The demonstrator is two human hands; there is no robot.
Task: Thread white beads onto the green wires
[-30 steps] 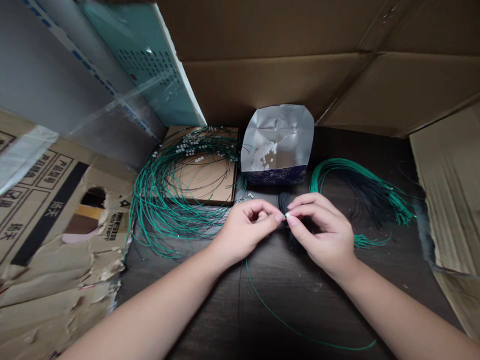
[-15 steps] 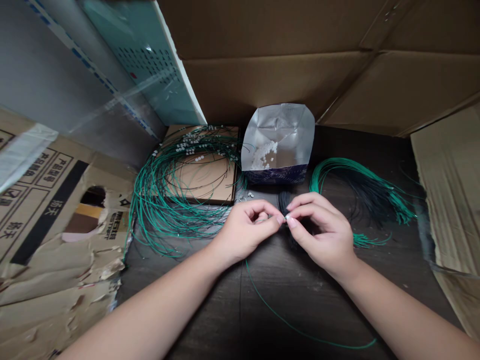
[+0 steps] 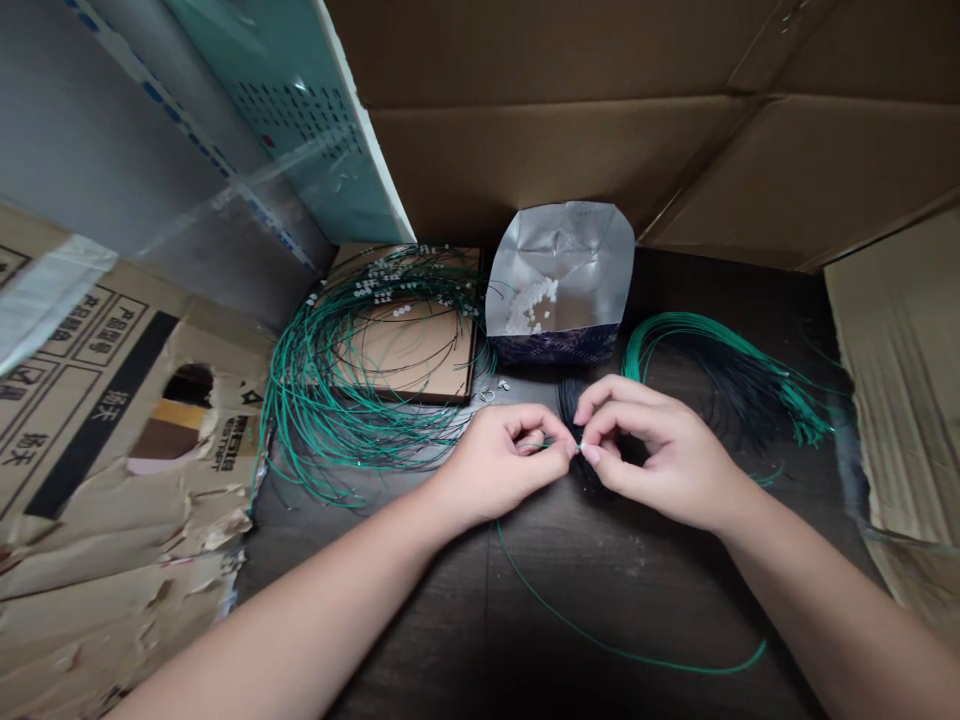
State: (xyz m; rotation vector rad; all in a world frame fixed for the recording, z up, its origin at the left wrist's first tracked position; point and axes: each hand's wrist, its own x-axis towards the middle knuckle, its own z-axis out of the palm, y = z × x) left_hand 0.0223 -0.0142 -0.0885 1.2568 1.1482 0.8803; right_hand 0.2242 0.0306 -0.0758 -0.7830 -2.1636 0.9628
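Observation:
My left hand pinches a green wire, whose long tail curves over the dark table toward the lower right. Thumb and forefinger of my right hand close on something tiny and pale at the wire's end, touching my left fingertips; its shape is too small to tell. Behind the fingers stands a bundle of black wires. Further back, an open silver-lined bag holds small white pieces. A tangle of green wires with white pieces on it lies at the left.
Under the left tangle is a flat cardboard box. Another green and black wire bundle lies at the right. Small metallic or white bits rest near my left hand. Cardboard walls stand behind and at both sides of the table.
Both hands have shifted slightly right, and the wire's tail has moved with them. The right hand has tilted and covers more of the green ends behind it. The view has shifted slightly.

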